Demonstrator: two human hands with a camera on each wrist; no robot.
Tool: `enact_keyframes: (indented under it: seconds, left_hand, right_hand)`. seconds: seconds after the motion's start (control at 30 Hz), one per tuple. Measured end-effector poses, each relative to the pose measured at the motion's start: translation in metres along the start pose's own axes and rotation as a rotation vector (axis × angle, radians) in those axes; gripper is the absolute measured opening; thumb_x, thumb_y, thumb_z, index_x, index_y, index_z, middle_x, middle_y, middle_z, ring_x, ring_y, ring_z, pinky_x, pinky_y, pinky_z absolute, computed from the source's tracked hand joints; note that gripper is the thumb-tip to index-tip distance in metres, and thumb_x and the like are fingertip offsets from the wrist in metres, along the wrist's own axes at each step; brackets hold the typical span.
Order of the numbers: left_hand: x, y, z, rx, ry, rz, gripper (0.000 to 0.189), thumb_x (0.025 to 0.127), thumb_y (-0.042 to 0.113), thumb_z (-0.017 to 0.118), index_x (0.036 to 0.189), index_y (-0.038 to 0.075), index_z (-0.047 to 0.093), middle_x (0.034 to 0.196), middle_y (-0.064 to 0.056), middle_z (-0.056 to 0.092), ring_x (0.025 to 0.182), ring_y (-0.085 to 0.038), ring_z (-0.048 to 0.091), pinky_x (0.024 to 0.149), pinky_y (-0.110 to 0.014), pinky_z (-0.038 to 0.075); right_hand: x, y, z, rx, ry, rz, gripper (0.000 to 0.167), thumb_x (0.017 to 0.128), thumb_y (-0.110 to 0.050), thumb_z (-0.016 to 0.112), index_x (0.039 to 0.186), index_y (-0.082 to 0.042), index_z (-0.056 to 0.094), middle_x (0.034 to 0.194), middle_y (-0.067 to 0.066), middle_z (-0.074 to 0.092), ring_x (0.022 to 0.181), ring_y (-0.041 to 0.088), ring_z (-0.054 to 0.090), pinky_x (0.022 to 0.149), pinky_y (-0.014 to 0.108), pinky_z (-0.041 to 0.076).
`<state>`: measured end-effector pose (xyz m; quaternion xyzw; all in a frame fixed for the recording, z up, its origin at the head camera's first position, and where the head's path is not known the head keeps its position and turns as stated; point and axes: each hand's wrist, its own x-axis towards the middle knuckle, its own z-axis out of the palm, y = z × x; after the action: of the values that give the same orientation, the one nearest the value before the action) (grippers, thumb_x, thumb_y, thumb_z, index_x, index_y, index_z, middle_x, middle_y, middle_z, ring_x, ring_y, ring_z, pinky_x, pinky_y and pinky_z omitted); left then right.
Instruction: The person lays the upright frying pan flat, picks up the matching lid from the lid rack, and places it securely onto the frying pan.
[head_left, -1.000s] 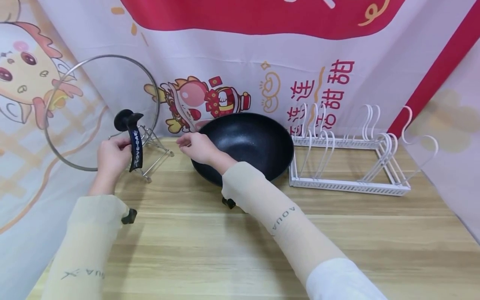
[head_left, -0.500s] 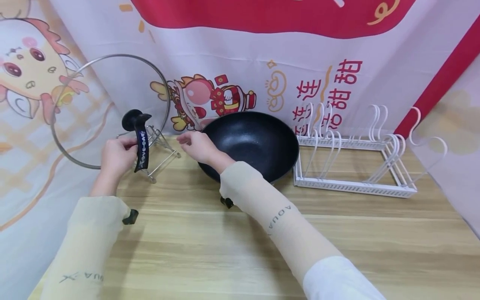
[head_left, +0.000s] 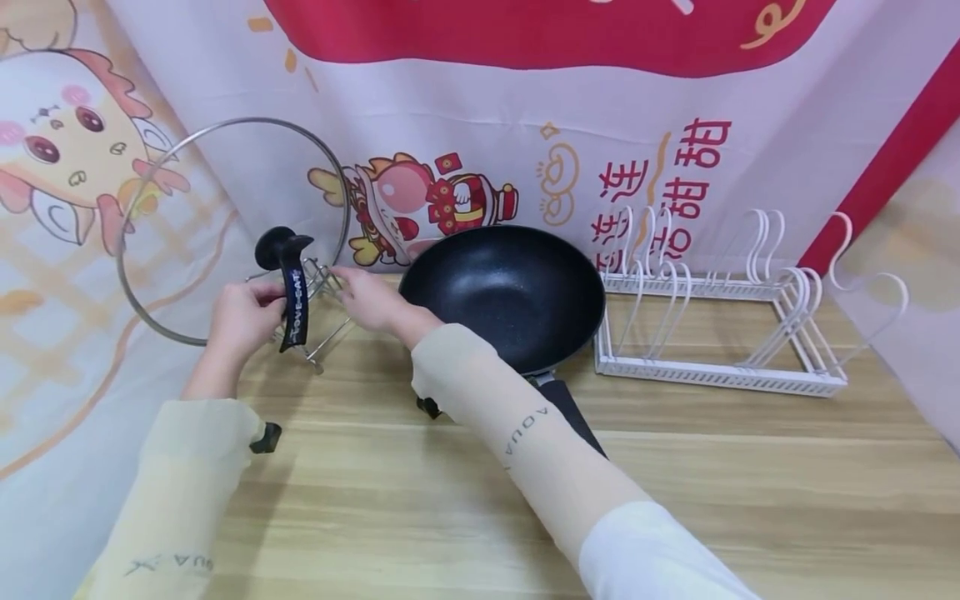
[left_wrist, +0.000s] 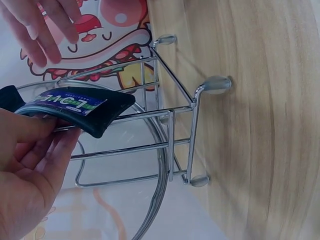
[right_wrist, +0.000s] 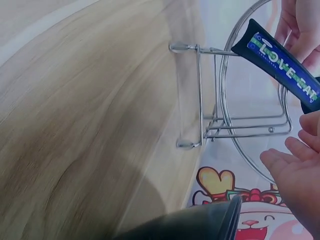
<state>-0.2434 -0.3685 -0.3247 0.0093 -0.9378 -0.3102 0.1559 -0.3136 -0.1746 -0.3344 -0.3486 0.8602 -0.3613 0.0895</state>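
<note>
Ideally, with the left hand [head_left: 243, 319] pinching the lid handle [head_left: 297, 304], the loose right hand [head_left: 367, 302], contact unclear, steadies the wire stand [left_wrist: 193, 131].

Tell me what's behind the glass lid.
Through the glass lid, printed cloth shows. In the head view, whatever lies directly behind the lid's black handle and the left hand is covered.

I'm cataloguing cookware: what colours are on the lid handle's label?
The label is blue and green with whitish lettering; it shows best in the right wrist view.
</note>
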Motion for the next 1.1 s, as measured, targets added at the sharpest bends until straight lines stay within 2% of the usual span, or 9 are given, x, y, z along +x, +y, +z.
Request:
enact_keyframes:
  seconds: [0.13,0.33,0.53,0.8,0.9,1.0,1.1]
  left_hand:
    - [-0.004,-0.003,-0.004,-0.004,-0.012,0.0,0.024,0.095,-0.002,0.057,0.11,-0.015,0.071,0.101,-0.031,0.071,0.063,0.01,0.05,0.055,-0.01,0.044]
    - [-0.007,-0.002,-0.007,-0.031,-0.046,-0.024,0.023,0.095,-0.002,0.058,0.111,-0.016,0.07,0.099,-0.031,0.071,0.063,0.012,0.053,0.058,-0.007,0.046]
    - [-0.006,0.003,-0.003,-0.046,-0.08,-0.018,0.023,0.095,-0.002,0.06,0.111,-0.016,0.07,0.1,-0.03,0.072,0.064,0.014,0.053,0.06,-0.006,0.047]
    - [-0.003,0.0,-0.001,-0.042,-0.054,-0.031,0.023,0.095,0.001,0.061,0.109,-0.015,0.071,0.101,-0.03,0.072,0.065,0.013,0.052,0.061,-0.006,0.045]
    - [0.002,0.004,0.008,-0.036,-0.044,-0.02,0.024,0.094,0.002,0.061,0.107,-0.015,0.071,0.098,-0.029,0.073,0.064,0.012,0.052,0.059,-0.007,0.045]
    - [0.001,0.002,0.009,-0.008,-0.023,-0.015,0.023,0.093,0.003,0.062,0.105,-0.014,0.072,0.086,-0.019,0.075,0.062,0.013,0.05,0.056,-0.008,0.044]
    - [0.001,0.002,0.01,0.008,-0.028,-0.019,0.025,0.094,0.006,0.062,0.105,-0.015,0.072,0.072,0.004,0.074,0.061,0.014,0.049,0.054,-0.01,0.042]
  right_hand:
    - [0.006,-0.004,0.008,-0.029,-0.045,-0.056,0.051,0.111,-0.013,0.041,0.16,-0.005,0.031,0.163,0.009,0.036,0.149,0.014,0.031,0.116,0.012,0.018]
    - [0.008,-0.008,0.011,-0.003,-0.064,-0.073,0.053,0.111,-0.012,0.039,0.161,-0.004,0.025,0.168,0.01,0.025,0.152,0.013,0.021,0.116,0.01,0.01]
    - [0.009,-0.004,0.008,-0.022,-0.069,-0.046,0.053,0.112,-0.012,0.037,0.162,-0.003,0.023,0.169,0.009,0.021,0.153,0.015,0.019,0.115,0.009,0.007]
    - [0.011,-0.001,0.005,-0.093,-0.139,-0.052,0.056,0.112,-0.013,0.035,0.163,-0.004,0.014,0.171,0.009,0.013,0.155,0.014,0.012,0.116,0.01,0.004]
    - [0.007,0.005,0.001,-0.147,-0.138,-0.05,0.057,0.111,-0.01,0.035,0.163,-0.001,0.011,0.171,0.012,0.011,0.155,0.017,0.011,0.115,0.01,0.002]
    - [0.007,0.006,0.001,-0.203,-0.161,-0.063,0.06,0.11,-0.008,0.037,0.162,0.0,0.01,0.171,0.013,0.01,0.155,0.017,0.009,0.115,0.01,0.001]
    - [0.007,0.007,0.0,-0.225,-0.2,-0.047,0.061,0.11,-0.009,0.036,0.163,-0.004,0.008,0.172,0.008,0.007,0.155,0.012,0.006,0.113,0.008,0.001]
